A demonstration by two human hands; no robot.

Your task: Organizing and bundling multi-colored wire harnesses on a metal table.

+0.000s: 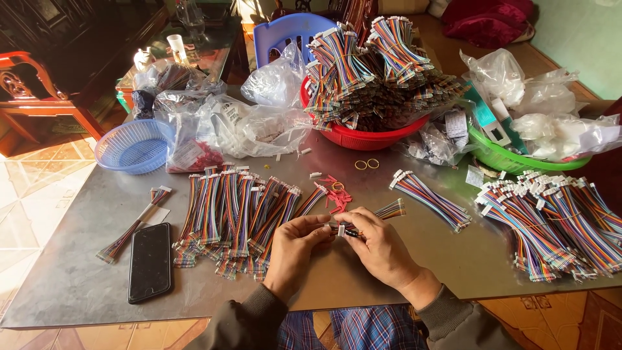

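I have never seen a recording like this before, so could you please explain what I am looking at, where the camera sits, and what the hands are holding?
There is no machine here: a person works with two bare hands. The single picture comes from a camera worn on the head, looking down at a grey table.

The left hand and right hand together hold one small bundle of rainbow-coloured wires with a white plug at its end.

On the table lie a row of similar wire bundles, another heap of them at the right, a black phone, small red pieces and two rubber bands. Behind stand a red bowl heaped with wires, a blue basket, a green basket and clear plastic bags.
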